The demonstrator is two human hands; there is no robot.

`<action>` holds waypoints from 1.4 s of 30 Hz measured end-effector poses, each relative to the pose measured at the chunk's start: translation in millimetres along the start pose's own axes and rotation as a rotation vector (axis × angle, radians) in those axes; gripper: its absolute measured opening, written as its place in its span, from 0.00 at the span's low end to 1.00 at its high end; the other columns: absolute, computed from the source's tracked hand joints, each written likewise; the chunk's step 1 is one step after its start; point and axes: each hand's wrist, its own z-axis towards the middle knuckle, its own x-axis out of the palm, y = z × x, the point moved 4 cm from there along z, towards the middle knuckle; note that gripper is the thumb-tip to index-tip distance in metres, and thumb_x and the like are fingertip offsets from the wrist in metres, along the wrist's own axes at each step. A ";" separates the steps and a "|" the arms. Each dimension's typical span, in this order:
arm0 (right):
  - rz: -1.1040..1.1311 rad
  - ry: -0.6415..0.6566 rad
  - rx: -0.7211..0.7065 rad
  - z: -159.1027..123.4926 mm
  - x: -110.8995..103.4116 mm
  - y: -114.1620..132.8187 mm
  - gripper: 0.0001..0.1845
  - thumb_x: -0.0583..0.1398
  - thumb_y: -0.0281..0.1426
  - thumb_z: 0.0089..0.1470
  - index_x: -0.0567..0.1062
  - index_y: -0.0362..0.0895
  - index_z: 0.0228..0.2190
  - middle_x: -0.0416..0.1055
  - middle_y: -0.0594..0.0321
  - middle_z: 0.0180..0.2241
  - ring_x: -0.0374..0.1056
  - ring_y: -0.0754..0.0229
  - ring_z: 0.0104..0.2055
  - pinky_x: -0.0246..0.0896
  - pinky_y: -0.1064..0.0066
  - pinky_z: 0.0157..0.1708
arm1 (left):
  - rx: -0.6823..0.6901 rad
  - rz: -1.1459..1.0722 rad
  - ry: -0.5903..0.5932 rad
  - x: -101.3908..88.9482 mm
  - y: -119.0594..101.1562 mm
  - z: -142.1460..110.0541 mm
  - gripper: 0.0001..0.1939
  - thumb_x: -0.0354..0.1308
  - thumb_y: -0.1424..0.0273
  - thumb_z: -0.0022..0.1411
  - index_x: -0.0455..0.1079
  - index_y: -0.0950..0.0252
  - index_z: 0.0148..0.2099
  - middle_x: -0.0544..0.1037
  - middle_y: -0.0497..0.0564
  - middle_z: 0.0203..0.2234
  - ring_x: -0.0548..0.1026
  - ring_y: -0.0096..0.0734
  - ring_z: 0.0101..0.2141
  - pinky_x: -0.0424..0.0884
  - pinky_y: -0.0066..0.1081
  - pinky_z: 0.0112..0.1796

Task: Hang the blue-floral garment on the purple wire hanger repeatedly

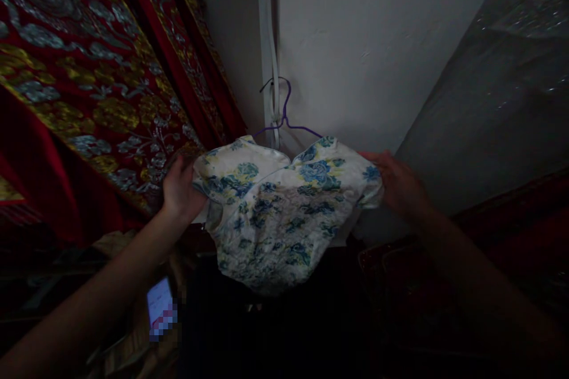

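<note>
A white short-sleeved blouse (284,207) with blue and yellow flowers hangs on a thin purple wire hanger (285,109), its front facing me. My left hand (182,188) is closed at the sleeve on the left, with some fingers hidden behind the cloth. On the other side, my right hand (398,180) pinches the edge of the right sleeve. Between my hands the blouse is spread out sideways. The hanger's hook sits beside a pale vertical strip or cable on the wall.
Red cloth (133,71) with gold and silver embroidery hangs at the left. A plain wall (355,41) stands behind, with shiny plastic sheeting (498,83) at the right. A lit phone (159,302) shows at the lower left. The bottom is very dark.
</note>
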 end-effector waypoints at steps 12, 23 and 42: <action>-0.123 -0.229 -0.214 -66.9 40.2 46.3 0.11 0.66 0.42 0.51 0.76 0.47 0.31 0.73 0.62 0.26 0.67 0.60 0.23 0.61 0.70 0.19 | 0.127 -0.073 0.008 15.7 -46.6 1.5 0.18 0.60 0.57 0.64 0.75 0.63 0.51 0.80 0.54 0.44 0.78 0.37 0.45 0.73 0.37 0.50; -0.730 0.943 -0.280 -111.6 120.6 5.4 0.14 0.60 0.38 0.64 0.79 0.48 0.48 0.80 0.59 0.43 0.76 0.58 0.44 0.69 0.66 0.46 | -0.624 -0.144 0.563 45.7 -50.4 -88.1 0.16 0.65 0.59 0.59 0.76 0.62 0.46 0.60 0.40 0.19 0.52 0.18 0.17 0.49 0.22 0.17; 0.022 0.022 -0.160 44.1 94.5 39.8 0.22 0.69 0.50 0.45 0.74 0.45 0.28 0.76 0.59 0.27 0.77 0.52 0.37 0.73 0.63 0.33 | 0.529 0.610 -0.098 14.1 -74.4 -55.3 0.17 0.57 0.67 0.68 0.73 0.56 0.58 0.78 0.49 0.36 0.75 0.36 0.38 0.71 0.35 0.46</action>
